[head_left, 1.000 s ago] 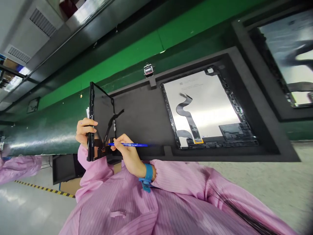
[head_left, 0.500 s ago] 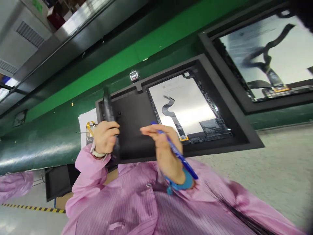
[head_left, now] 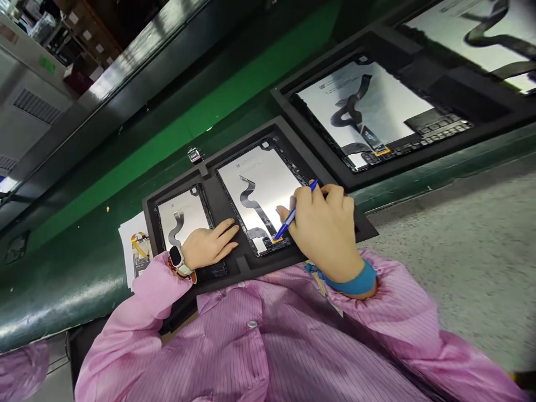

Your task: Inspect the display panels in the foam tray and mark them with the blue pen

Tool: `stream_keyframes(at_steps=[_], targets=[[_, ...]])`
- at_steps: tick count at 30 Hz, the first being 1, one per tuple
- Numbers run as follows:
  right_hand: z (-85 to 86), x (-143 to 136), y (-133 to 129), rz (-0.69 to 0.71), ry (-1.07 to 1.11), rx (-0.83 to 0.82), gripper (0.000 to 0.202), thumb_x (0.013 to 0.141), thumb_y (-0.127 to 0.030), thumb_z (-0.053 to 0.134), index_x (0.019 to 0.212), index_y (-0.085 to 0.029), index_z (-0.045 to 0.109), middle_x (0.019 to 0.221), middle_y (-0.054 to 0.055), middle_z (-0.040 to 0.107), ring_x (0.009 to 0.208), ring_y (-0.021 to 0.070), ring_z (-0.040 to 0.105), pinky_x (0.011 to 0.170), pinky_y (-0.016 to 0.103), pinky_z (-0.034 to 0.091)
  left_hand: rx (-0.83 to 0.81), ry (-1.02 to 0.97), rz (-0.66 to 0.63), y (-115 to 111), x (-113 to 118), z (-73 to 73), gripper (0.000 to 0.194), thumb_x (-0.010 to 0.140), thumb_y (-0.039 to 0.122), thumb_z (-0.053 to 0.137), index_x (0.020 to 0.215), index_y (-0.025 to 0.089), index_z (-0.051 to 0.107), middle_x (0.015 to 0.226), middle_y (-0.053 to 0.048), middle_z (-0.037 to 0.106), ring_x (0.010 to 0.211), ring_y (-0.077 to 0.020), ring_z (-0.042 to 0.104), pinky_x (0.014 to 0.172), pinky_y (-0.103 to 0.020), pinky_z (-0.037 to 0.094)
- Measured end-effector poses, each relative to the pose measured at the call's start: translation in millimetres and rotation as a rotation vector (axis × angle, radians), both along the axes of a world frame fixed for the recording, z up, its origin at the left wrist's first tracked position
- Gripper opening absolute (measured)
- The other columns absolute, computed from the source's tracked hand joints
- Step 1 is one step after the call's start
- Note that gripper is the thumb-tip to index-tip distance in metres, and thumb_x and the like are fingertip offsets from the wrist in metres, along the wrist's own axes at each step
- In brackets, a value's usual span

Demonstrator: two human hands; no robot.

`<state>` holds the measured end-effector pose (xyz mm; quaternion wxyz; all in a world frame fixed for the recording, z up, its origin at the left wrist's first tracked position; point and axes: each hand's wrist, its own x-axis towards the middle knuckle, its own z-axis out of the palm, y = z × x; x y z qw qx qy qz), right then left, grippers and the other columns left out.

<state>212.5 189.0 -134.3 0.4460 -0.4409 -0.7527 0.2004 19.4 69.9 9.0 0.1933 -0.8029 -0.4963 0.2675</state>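
Note:
My right hand is closed round a blue pen, whose lower tip is at the orange-edged connector of the right panel in the black tray. This silvery panel has a dark wavy ribbon cable across it. On the tray's left side lies another panel with a similar cable. My left hand rests with fingers spread over that panel's lower right edge and the tray's divider, holding nothing.
A second black tray with more panels stands at the right. White papers and a part with an orange cable lie left of the near tray. A small metal object sits behind it.
The dark panel held upright in my left hand now lies in the tray's left side, and that hand has opened. My right hand has moved right and brought the pen tip to the connector.

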Motion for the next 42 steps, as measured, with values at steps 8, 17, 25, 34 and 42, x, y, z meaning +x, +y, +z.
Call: stream_keyframes(at_steps=[8,17,25,34,42], targets=[[-4.5,1,25,0.061,0.415,-0.279,0.045,0.091,-0.066,0.056,0.100,-0.022,0.052,0.097,0.012,0.063,0.098,0.0334,0.053,0.091,0.054,0.044,-0.020,0.021,0.054,3,7,0.9,0.053,0.110,0.043,0.029,0.130,0.013,0.067,0.130,-0.018,0.072,0.083,-0.0203,0.079,0.062,-0.028,0.062],[44.2,59,-7,0.485,0.793,-0.291,0.030,0.093,-0.049,0.065,0.110,-0.026,0.056,0.125,0.009,0.067,0.114,0.0257,0.064,0.102,0.046,0.049,0.370,-0.360,-0.062,19,29,25.1,0.034,0.107,0.040,0.043,0.120,0.016,0.064,0.126,-0.015,0.071,0.108,-0.0228,0.074,0.069,-0.026,0.060],[74.2,18,-36,1.114,1.022,-0.090,0.021,0.096,-0.045,0.063,0.109,-0.028,0.061,0.124,0.005,0.073,0.121,0.0223,0.067,0.106,0.041,0.053,0.504,-0.717,-0.208,35,30,51.4,0.050,0.109,0.039,0.026,0.114,0.019,0.071,0.110,-0.009,0.074,0.101,-0.0221,0.072,0.084,-0.037,0.058],[37.3,-37,-51,0.808,1.527,-0.897,0.020,0.084,-0.036,0.068,0.082,-0.021,0.055,0.066,-0.005,0.059,0.060,0.0091,0.053,0.061,0.024,0.046,0.652,-0.808,-0.192,29,15,44.1,0.056,0.106,0.043,0.031,0.068,0.021,0.065,0.072,-0.005,0.066,0.066,-0.0177,0.062,0.064,-0.034,0.049],[38.4,-42,-62,0.916,1.351,-0.977,0.039,0.082,-0.039,0.069,0.063,-0.023,0.038,0.046,-0.008,0.050,0.040,0.0056,0.041,0.044,0.020,0.029,0.641,-0.841,-0.278,32,13,44.5,0.051,0.106,0.036,0.034,0.070,0.019,0.067,0.074,-0.005,0.068,0.066,-0.0160,0.064,0.062,-0.031,0.047]])
